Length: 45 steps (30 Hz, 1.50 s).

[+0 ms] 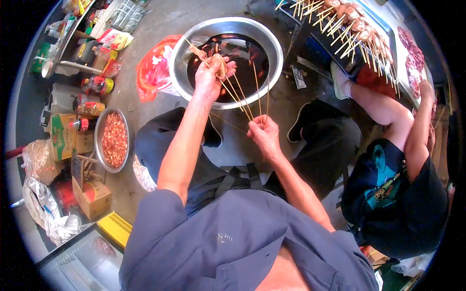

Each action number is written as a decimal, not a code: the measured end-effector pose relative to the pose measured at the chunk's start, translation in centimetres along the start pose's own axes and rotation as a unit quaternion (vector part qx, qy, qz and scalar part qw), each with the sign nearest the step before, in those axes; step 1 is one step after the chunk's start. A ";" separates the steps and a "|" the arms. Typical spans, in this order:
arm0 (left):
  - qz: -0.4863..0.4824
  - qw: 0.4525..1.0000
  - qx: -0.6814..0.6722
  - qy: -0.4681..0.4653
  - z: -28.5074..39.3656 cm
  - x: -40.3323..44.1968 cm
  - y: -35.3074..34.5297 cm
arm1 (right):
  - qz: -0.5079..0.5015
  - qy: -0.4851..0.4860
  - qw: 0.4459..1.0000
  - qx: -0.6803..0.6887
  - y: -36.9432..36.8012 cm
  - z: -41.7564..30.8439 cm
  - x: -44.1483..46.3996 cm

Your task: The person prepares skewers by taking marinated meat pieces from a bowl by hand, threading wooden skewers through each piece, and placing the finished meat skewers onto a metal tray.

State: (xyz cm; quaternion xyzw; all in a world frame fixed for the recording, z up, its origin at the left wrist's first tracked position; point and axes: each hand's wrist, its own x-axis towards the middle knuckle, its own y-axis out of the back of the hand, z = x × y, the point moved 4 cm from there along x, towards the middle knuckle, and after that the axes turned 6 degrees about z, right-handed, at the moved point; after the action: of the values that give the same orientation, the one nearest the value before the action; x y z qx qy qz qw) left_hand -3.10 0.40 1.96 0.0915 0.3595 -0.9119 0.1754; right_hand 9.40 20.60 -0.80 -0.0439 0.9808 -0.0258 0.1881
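Note:
Over a large metal basin (277,51) of dark liquid (247,56), my left hand (208,80) is closed round pieces of meat (221,69) threaded on thin wooden skewers. One meat piece reaches past the fingers toward the basin's left side. My right hand (263,133) is lower, in front of the basin, pinching the bare lower ends of several skewers (241,100) that fan upward. Two of those sticks stand apart from the left hand, their upper ends over the liquid. Reddish bits float in the basin.
A red plastic bag (151,72) touches the basin's left side. Farther left are a bowl of chopped reddish food (114,139), bottles (97,85) and cardboard boxes (92,199). At upper right, many meat skewers (357,24) lie on a table; a co-worker's arm (418,131) is near raw meat (412,60).

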 end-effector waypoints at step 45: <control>-0.017 0.994 0.082 0.068 -4.3 -2.5 -0.2 | 0.061 -0.005 0.995 0.084 0.7 1.1 -0.5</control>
State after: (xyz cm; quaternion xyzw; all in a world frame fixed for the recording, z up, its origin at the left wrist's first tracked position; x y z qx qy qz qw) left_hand -0.73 4.11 -0.34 0.1610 0.2964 -0.9327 0.1274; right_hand 10.27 21.29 -1.67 0.0320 0.9751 -0.0965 0.1970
